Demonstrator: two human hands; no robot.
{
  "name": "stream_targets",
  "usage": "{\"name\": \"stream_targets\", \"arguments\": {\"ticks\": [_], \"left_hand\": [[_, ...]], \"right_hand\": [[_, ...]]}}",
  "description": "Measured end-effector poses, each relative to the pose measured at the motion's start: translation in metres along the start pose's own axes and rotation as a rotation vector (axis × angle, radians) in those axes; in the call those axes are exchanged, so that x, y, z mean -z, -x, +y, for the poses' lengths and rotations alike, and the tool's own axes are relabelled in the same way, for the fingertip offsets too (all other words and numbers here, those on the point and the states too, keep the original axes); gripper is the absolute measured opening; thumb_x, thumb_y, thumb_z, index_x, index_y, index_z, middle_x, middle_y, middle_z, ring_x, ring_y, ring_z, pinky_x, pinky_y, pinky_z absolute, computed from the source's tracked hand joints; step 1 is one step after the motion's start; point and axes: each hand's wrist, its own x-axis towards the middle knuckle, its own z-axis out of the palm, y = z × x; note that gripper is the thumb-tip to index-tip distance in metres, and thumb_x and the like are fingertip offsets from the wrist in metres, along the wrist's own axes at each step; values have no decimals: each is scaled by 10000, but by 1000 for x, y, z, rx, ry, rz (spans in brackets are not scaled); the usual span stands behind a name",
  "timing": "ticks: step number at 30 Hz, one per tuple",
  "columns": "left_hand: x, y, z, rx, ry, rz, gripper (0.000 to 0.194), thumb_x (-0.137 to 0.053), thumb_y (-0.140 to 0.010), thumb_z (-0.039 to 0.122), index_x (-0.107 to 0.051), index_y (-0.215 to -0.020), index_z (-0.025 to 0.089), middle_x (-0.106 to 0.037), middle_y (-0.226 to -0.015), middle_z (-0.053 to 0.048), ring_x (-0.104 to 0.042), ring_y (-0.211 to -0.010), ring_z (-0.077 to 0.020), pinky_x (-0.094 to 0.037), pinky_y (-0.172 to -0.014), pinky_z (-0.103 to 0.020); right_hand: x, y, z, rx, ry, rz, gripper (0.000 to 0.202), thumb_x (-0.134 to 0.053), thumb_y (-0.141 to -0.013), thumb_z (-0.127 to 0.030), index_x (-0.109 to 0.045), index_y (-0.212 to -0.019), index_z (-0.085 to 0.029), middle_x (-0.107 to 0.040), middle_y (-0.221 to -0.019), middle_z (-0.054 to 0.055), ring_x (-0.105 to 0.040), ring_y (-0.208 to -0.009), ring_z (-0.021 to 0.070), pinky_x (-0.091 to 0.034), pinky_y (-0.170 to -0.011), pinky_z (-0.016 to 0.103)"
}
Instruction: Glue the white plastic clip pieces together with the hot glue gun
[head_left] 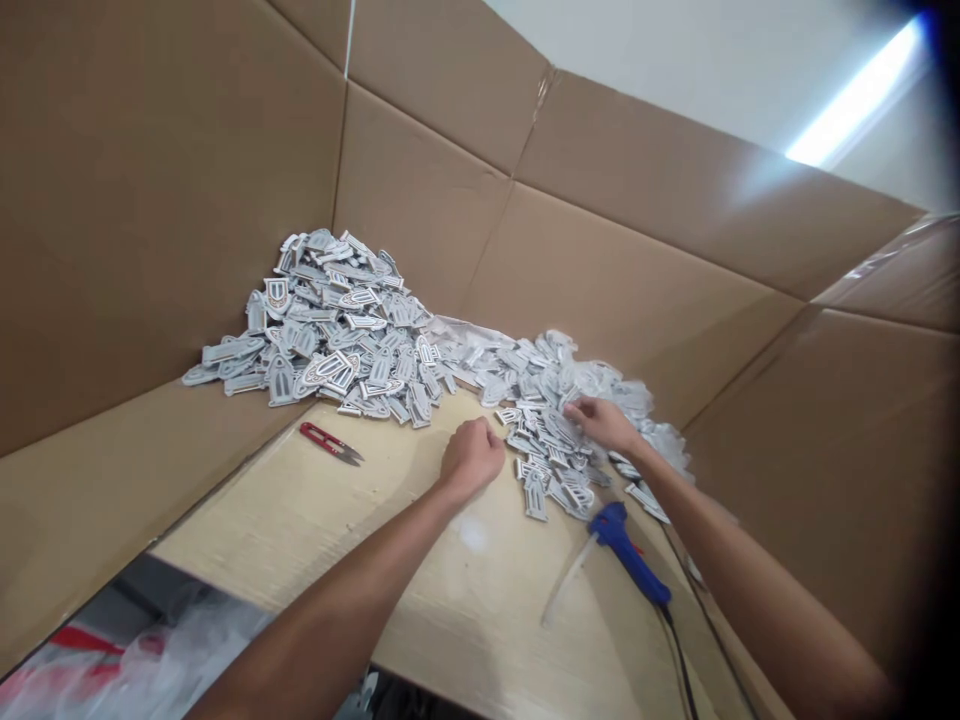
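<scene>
My left hand (472, 455) is closed just above the wooden board, fingers curled inward; anything inside it is hidden. To its right, my right hand (604, 424) reaches over a heap of small grey-and-white arch-shaped pieces (555, 440). Its thumb and finger are pinched together at the heap's surface, and whether a piece is between them I cannot make out. Nearer to me, beneath the right forearm, lies a blue glue gun (634, 560) with a whitish stick (570, 580) extending from its back end.
A taller heap of the same pieces (337, 330) stands at the left rear. Red-handled thread snips (330, 443) rest on the board (315, 520). Cardboard walls (600, 240) enclose the back and sides. A dark cord (681, 660) trails from the glue gun. Clear plastic (202, 650) shows lower left.
</scene>
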Motion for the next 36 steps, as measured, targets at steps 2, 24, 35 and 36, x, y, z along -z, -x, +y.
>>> {"name": "stream_targets", "arguments": {"ticks": [2, 24, 35, 36], "left_hand": [[0, 0, 0, -1, -3, -5, 124, -543, -906, 225, -641, -832, 209, -734, -938, -89, -665, -870, -213, -482, -784, -295], [0, 1, 0, 7, 12, -25, 122, -555, -909, 227, -656, -846, 201, -734, -951, -100, -679, -907, -228, -490, -821, -308], [4, 3, 3, 18, 10, -28, 121, -565, -906, 231, -665, -843, 203, -737, -961, -107, -684, -919, -234, -494, -830, -310], [4, 3, 3, 20, 7, -22, 129, -557, -911, 233, -668, -853, 203, -737, -964, -110, -684, -922, -236, -494, -830, -311]], "right_hand": [[-2, 1, 1, -12, -73, 0, 312, -580, -883, -473, -692, -870, -183, -740, -833, 58, -650, -754, 190, -486, -703, 285], [2, 13, -25, -179, -635, -49, 454, -867, -537, -514, -575, -672, -194, -622, -608, 2, -578, -615, 160, -488, -628, 300], [35, 14, -68, -288, -187, 599, 209, -608, -867, -396, -569, -786, -207, -681, -852, 111, -602, -847, 242, -482, -819, 362], [41, 27, -84, -243, -221, 593, 222, -597, -889, -416, -578, -819, -207, -681, -863, 111, -608, -849, 239, -488, -813, 357]]}}
